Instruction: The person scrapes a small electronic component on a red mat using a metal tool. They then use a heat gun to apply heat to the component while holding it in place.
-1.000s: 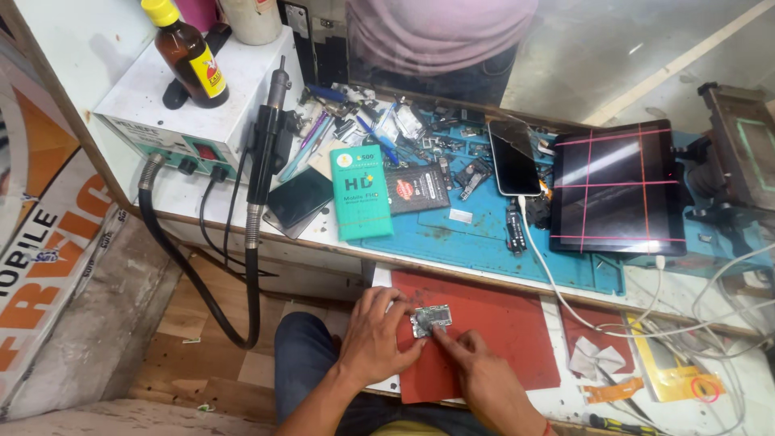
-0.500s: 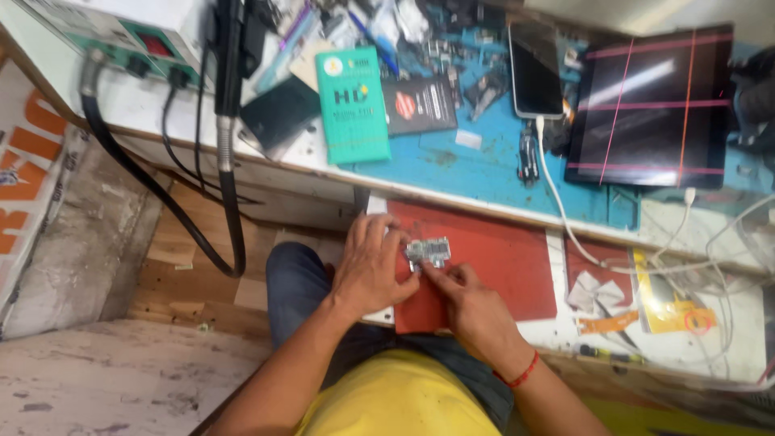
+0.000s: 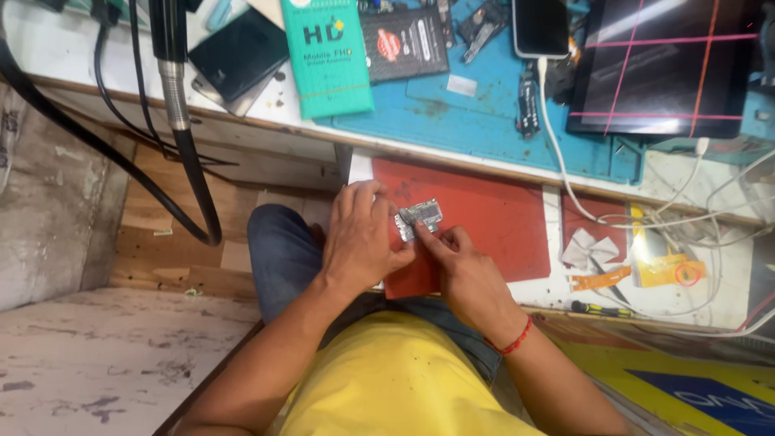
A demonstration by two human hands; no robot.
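Closer now than half a second ago, with the bench's far edge gone from view, the left hand (image 3: 361,239) and the right hand (image 3: 462,270) — both pinching a small silvery circuit board (image 3: 417,220) between them — sit together over the red mat (image 3: 492,211), a tablet (image 3: 663,66) beyond.

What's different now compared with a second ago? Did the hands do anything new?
Mostly the view moved: it tipped down toward the lap, so the bottle and the box at the bench's far end dropped out of sight. Both the left hand and the right hand kept hold of the small metal part over the red mat. Nothing was picked up or let go.
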